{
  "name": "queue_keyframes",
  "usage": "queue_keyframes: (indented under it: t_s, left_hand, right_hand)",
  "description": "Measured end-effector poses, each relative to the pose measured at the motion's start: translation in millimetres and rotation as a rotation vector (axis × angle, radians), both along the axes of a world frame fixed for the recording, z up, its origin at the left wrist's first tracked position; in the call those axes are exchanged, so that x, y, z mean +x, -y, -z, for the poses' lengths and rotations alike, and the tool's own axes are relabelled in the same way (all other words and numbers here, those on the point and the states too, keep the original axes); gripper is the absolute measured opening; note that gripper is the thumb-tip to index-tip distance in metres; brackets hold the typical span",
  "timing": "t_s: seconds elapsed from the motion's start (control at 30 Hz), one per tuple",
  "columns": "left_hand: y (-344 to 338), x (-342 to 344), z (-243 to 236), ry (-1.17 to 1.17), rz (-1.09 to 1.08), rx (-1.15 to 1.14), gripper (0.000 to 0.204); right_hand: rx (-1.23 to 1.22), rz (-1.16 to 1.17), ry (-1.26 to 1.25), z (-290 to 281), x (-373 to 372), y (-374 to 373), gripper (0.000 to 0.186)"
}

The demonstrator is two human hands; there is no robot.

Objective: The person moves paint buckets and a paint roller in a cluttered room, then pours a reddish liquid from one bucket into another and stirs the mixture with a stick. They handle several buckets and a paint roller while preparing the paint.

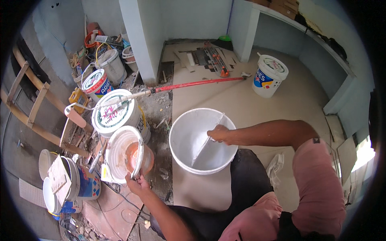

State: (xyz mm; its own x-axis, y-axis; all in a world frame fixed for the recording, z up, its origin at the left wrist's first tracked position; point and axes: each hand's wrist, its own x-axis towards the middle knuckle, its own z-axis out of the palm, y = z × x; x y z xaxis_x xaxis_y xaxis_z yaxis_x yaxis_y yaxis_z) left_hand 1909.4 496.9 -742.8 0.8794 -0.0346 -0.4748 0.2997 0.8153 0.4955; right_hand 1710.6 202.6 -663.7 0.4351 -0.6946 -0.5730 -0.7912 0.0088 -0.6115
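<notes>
My right hand (220, 134) is closed round a white-coated stick (200, 154), which slants down into a large white bucket (179, 132). The stick's lower end rests near the inner wall. Pale, whitish material coats the inside of this bucket; how deep it lies I cannot tell. To the left, my left hand (138, 184) grips the near edge of a smaller translucent bucket (113, 160), at its rim and handle. That bucket tilts and has orange-brown residue inside. My bent leg is beside the white bucket.
A paint roller (75, 117) on a long red pole (193, 84) lies across a lidded paint bucket (108, 120). Another lidded bucket (270, 76) stands far right. A tile cutter (217, 60), a wooden ladder (36, 104) and several stacked buckets (86, 182) are around. Rubble covers the left floor.
</notes>
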Motion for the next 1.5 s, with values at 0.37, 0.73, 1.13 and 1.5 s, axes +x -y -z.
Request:
queue_keyframes:
  t_s: [0.37,0.73,1.13,1.5]
  left_hand:
    - [-11,3,6,0.040,0.033,-0.042,0.041]
    - [-17,10,16,0.064,0.055,-0.007,0.043]
    - [-13,5,9,0.043,0.027,0.001,0.037]
    - [1,-9,-14,0.013,0.025,-0.002,0.044]
  right_hand:
    - [-0.512,-0.881,-0.210,27,25,28,0.037]
    - [-0.976,-1.834,-0.339,-13,46,8,0.018]
    - [-1.558,-2.150,0.400,-89,30,32,0.006]
    - [-1.446,-1.793,0.290,4,19,42,0.009]
